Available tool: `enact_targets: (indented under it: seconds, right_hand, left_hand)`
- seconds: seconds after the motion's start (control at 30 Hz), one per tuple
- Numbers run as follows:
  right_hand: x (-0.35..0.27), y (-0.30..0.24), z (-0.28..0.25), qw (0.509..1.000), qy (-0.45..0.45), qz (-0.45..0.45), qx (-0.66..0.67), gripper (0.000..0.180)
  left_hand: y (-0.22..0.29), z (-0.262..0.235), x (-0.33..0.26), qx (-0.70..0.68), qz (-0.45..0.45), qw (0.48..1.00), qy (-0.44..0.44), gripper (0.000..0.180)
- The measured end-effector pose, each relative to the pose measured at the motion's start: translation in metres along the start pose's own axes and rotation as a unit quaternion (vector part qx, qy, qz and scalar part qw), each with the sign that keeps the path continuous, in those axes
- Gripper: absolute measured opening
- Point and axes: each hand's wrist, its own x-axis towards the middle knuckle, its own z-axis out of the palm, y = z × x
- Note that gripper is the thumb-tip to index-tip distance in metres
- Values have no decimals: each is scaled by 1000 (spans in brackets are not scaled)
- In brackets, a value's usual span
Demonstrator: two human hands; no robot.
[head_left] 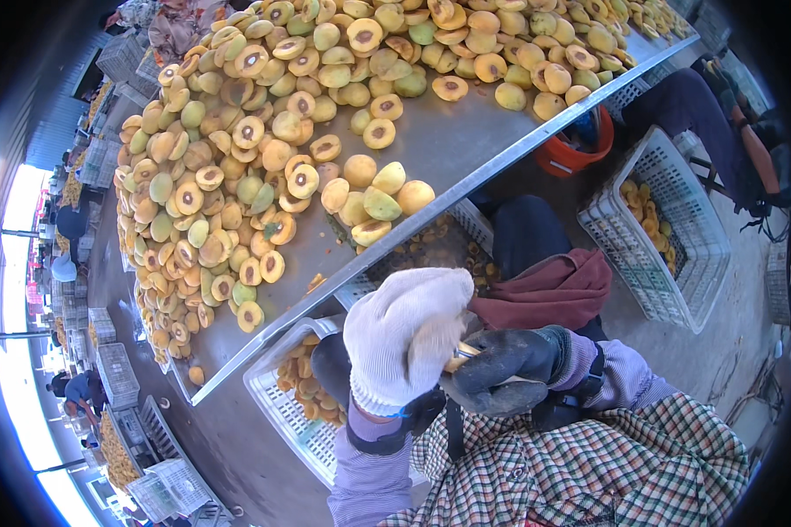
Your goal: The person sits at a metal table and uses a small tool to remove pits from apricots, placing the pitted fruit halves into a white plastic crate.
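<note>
My left hand (406,338), in a white knit glove, is curled closed in front of my body. My right hand (511,369), in a dark grey glove, is closed close beside it. A small yellowish piece with a dark line (462,354) shows between the two hands, at the right glove's fingers; its kind is hidden by the gloves. Beyond my hands, a metal table (448,145) bears a big heap of halved apricots (237,167), several with the brown stone showing. A small group of apricots (376,195) lies by the near table edge.
White plastic crates holding apricot pieces stand below the table: one (268,382) to my left, another (712,237) on the right floor. A red bucket (580,151) sits under the table edge. Maroon cloth (549,294) lies over my lap. Another person's leg (685,105) is at upper right.
</note>
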Motion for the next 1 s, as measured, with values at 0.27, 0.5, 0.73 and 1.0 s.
enact_targets:
  seconds: [0.27,0.5,0.73,1.0]
  right_hand:
    - [2,9,-4,993,82,31,78,26]
    - [14,15,-2,1000,7,16,8,28]
    - [19,19,-2,995,7,50,81,30]
    - [13,4,-4,996,23,10,-84,28]
  left_hand:
    - [17,19,-5,-251,-301,904,173,49]
    - [22,9,-23,-303,-211,915,160,64]
    - [29,14,-20,-349,-374,816,270,52]
    - [-8,-28,-51,-365,-380,780,339,49]
